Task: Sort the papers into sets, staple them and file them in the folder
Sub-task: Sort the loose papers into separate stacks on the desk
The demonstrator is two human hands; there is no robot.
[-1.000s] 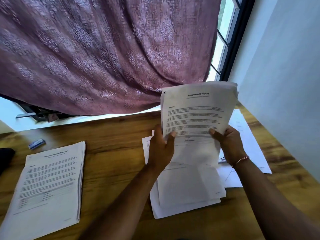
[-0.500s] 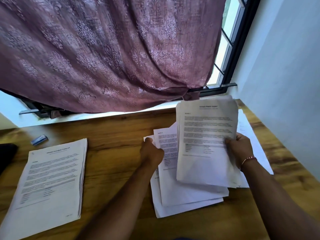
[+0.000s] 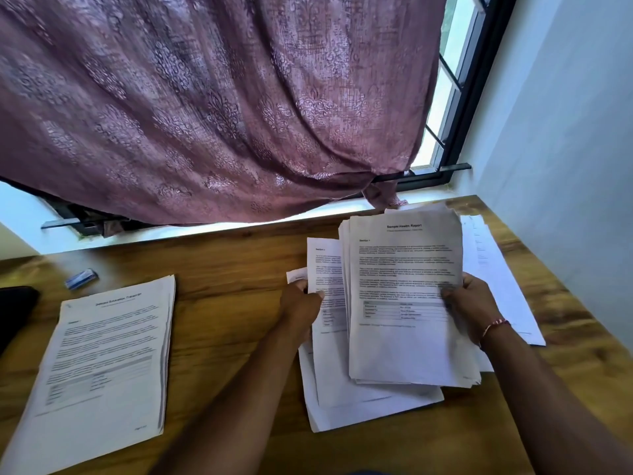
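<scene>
At the lower left of the frame, a stack of papers (image 3: pixel 102 354) lies on the wooden table (image 3: pixel 233 303). At centre, my left hand (image 3: pixel 301 306) pinches the edge of a sheet (image 3: pixel 325 265) on the loose pile (image 3: pixel 359 413). Right of centre, my right hand (image 3: pixel 469 303) grips the Sample Health Report set (image 3: pixel 404 286) by its right edge, over that pile.

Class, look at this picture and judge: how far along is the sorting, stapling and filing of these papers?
Done: one squared set, headed Education Transcript, lies at the left. In hand: the right hand holds a Health Report bundle; the left hand pinches a sheet from the loose pile. Left: that pile and the sheets at the right; no staple or folder shows, so stapling and filing look undone.
</scene>
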